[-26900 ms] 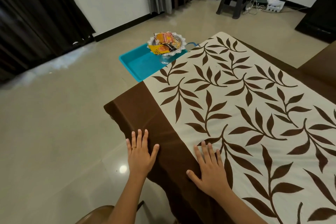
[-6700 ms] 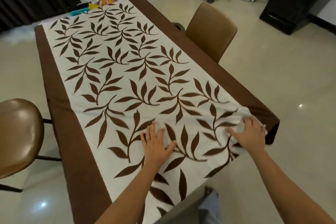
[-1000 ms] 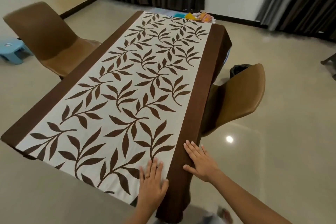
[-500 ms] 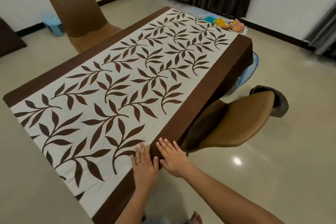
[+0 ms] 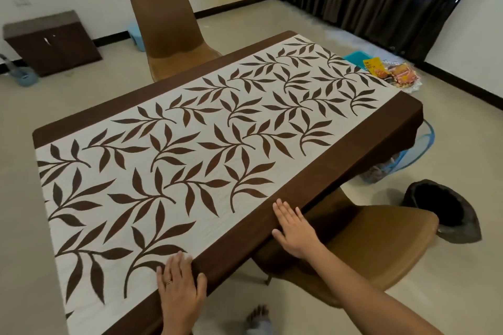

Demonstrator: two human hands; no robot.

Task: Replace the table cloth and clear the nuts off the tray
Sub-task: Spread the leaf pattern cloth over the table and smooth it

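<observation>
Both hands, left hand [image 5: 179,291] and right hand [image 5: 295,228], press flat, fingers straight, on the table cloth [image 5: 206,144].

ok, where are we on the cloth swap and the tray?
Done: the leaf-print table cloth is spread flat, corner to corner. In hand: the left hand and right hand press flat on its near brown border. Left: the snack packets sit uncleared by the teal tray beyond the far end.
</observation>
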